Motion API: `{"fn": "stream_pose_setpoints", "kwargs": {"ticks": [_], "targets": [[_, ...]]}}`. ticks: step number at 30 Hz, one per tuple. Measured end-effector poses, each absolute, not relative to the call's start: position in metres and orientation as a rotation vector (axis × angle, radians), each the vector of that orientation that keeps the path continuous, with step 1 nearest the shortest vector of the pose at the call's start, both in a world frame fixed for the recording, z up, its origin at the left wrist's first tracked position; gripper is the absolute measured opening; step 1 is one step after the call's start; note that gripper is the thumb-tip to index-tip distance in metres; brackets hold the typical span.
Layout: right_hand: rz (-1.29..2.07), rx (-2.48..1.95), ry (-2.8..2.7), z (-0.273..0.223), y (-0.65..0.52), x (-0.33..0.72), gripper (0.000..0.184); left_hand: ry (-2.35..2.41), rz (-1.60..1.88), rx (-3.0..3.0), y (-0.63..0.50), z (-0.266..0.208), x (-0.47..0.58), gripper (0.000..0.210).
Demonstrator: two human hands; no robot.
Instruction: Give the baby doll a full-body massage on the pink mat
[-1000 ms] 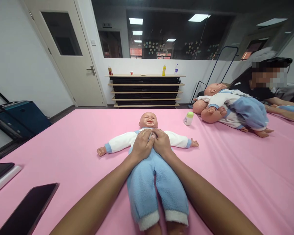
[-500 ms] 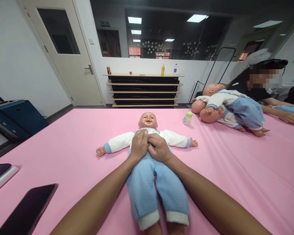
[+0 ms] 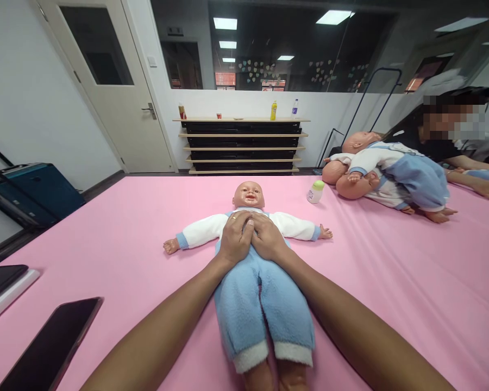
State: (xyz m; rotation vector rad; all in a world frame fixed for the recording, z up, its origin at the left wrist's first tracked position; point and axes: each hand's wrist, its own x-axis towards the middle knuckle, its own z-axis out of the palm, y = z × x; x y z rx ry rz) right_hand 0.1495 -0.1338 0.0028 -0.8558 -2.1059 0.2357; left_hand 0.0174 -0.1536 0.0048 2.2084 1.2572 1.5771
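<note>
doll (image 3: 264, 304) on its back on the pink table cover (image 3: 130, 222), head away from camera, arms spread; same place as half a second ago. change: right hand (image 3: 265, 234), fingers curled in then, now reaches them further up the doll's chest; left hand (image 3: 237, 237) now has its thumb angled inward. hands side by side on chest, palms down, fingers gently bent; cannot tell whether they pinch cloth. forearms slant in from both sides, flanking the trousers. bottle (image 3: 315, 193) upright beyond the doll's outstretched arm.
</note>
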Motion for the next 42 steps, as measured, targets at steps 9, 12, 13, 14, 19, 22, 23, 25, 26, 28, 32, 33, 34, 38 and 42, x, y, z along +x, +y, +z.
{"fn": "stream_pose_setpoints", "kwargs": {"ticks": [9,12,13,14,19,22,23,25,26,28,32,33,34,38,42], "targets": [[0.138,-1.195,-1.898,-0.013,-0.131,0.160,0.035,1.288,1.415,2.505,-0.162,0.007,0.019,0.024],[0.118,-1.225,-1.837,-0.019,-0.129,0.164,0.036,1.259,1.182,2.692,-0.161,0.010,0.019,0.028],[0.109,-1.215,-1.825,-0.019,-0.129,0.165,0.036,1.241,1.119,2.722,-0.159,0.011,0.018,0.030],[0.099,-1.199,-1.812,-0.019,-0.130,0.165,0.037,1.221,1.068,2.736,-0.157,0.011,0.017,0.033],[0.039,-1.049,-1.762,-0.010,-0.140,0.162,0.037,1.173,0.940,2.658,-0.144,0.007,0.007,0.039],[0.058,-0.930,-1.813,-0.005,-0.145,0.161,0.033,1.248,0.967,2.572,-0.139,0.001,0.005,0.040],[0.065,-0.898,-1.827,-0.004,-0.146,0.161,0.032,1.278,0.981,2.543,-0.138,-0.001,0.006,0.041],[0.074,-0.856,-1.842,-0.003,-0.146,0.161,0.030,1.326,1.020,2.483,-0.136,-0.004,0.007,0.041],[0.077,-0.840,-1.849,-0.003,-0.146,0.161,0.029,1.343,1.047,2.454,-0.135,-0.006,0.007,0.042],[0.092,-0.804,-1.880,-0.003,-0.146,0.162,0.029,1.365,1.129,2.400,-0.133,-0.009,0.007,0.042],[0.132,-0.691,-2.031,-0.002,-0.145,0.162,0.034,1.392,1.340,2.285,-0.131,-0.014,0.006,0.042],[0.143,-0.673,-2.072,-0.002,-0.145,0.162,0.036,1.409,1.389,2.248,-0.132,-0.014,0.006,0.042],[0.152,-0.665,-2.107,-0.001,-0.144,0.162,0.038,1.431,1.438,2.207,-0.133,-0.015,0.005,0.041],[0.156,-0.712,-2.176,-0.001,-0.141,0.160,0.039,1.501,1.585,2.107,-0.142,-0.011,0.006,0.037],[0.166,-0.785,-2.197,0.000,-0.138,0.158,0.041,1.457,1.573,2.176,-0.151,-0.004,0.008,0.028]]}}
